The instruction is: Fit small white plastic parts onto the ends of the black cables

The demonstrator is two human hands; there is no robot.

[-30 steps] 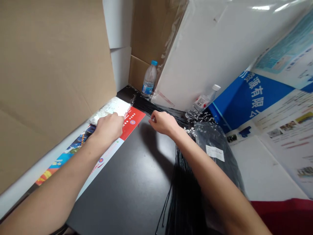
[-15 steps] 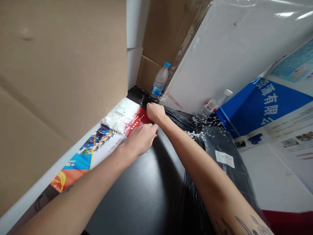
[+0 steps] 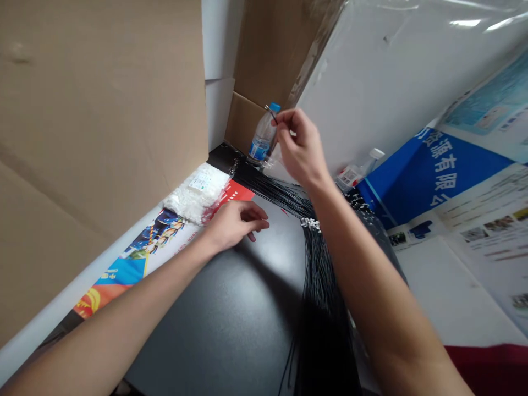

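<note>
My right hand [image 3: 299, 140] is raised in front of the water bottle [image 3: 262, 137], its thumb and finger pinched on the end of a thin black cord [image 3: 271, 114]. Over the dark table [image 3: 223, 308], my left hand [image 3: 239, 224] hovers with fingers curled and apart, nothing between them. Behind it lies a bundle of black cords [image 3: 276, 187] running from the table's far corner. A second bundle [image 3: 319, 269] with white tips hangs down beside my right forearm. Left of the cords sits a clear bag of white pieces [image 3: 196, 192] on a red printed sheet [image 3: 239, 191].
A large cardboard panel [image 3: 103, 99] stands at the left. White wrapped board [image 3: 371, 71] leans at the back. A second clear bottle [image 3: 371, 159] lies at the right, near a blue and white poster [image 3: 445, 170]. A colourful printed sheet [image 3: 127, 264] runs along the left edge.
My right hand has risen from the far cord bundle and moved right, now with a cord in its fingers. My left hand has opened a little. The view has shifted slightly.
</note>
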